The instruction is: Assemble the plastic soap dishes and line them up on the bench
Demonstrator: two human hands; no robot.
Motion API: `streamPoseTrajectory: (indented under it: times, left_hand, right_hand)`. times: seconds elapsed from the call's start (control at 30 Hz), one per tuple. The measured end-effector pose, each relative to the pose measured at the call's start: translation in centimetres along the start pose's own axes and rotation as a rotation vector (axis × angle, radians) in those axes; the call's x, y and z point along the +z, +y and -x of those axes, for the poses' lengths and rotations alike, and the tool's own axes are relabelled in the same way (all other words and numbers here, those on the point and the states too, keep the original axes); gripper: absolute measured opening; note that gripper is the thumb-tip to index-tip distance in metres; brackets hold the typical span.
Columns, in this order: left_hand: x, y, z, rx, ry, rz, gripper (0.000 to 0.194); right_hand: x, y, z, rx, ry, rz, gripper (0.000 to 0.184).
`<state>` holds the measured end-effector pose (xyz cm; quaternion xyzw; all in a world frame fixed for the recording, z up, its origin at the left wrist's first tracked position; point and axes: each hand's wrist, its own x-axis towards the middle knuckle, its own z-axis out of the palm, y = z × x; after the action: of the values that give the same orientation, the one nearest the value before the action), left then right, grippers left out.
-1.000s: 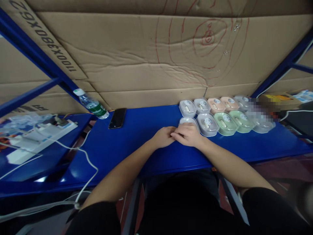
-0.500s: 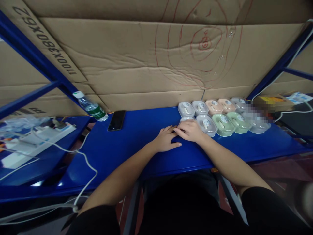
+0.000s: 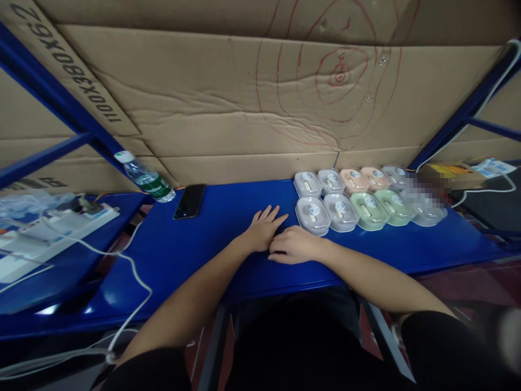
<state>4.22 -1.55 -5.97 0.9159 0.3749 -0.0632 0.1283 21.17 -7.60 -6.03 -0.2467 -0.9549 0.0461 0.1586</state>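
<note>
My left hand (image 3: 262,230) lies on the blue table with its fingers spread and nothing held. Beside it rests my right hand (image 3: 298,244), its fingers curled inward and nothing visible in them. Their tips meet the left hand near its thumb, which is hidden. Closest to my right hand is a grey lidded container (image 3: 313,215), in the front row of two rows. Another grey container (image 3: 341,212), a green one (image 3: 368,210) and a second green one (image 3: 394,207) continue that row. Behind them are grey ones and a peach container (image 3: 353,181). All have clear lids and round stickers.
A dark phone (image 3: 189,201) lies at the left of the blue table (image 3: 228,212). Near it a water bottle (image 3: 148,179) leans tilted. White power strips (image 3: 61,239) and loose cables are further left. A cardboard panel (image 3: 195,103) stands behind; blurred pixels cover part of the right side.
My right hand has moved left and nearer to me, off the front grey container, and its fingers have curled. My left hand has shifted slightly left, with its fingers spread wider.
</note>
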Motion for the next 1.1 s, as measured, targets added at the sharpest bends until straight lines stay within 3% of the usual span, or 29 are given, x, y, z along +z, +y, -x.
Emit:
streamPoseTrajectory:
  times: [0.3, 0.83, 0.93, 1.1]
  left_hand:
    - [-0.2, -0.4, 0.1, 0.027, -0.003, -0.037, 0.091]
    - [-0.5, -0.3, 0.2, 0.031, -0.014, -0.058, 0.09]
    - [-0.4, -0.3, 0.1, 0.022, -0.02, -0.07, 0.087]
    - [0.0, -0.5, 0.2, 0.035, 0.002, -0.046, 0.081]
  right_hand:
    - [-0.8, 0.2, 0.1, 0.117, -0.013, -0.093, 0.021]
    - [-0.8, 0.5, 0.3, 0.097, -0.002, -0.093, 0.021]
    - [-0.9, 0.7, 0.4, 0.054, 0.052, -0.069, 0.023]
    - [-2.4, 1.2, 1.0, 0.099, 0.268, -0.01, 0.031]
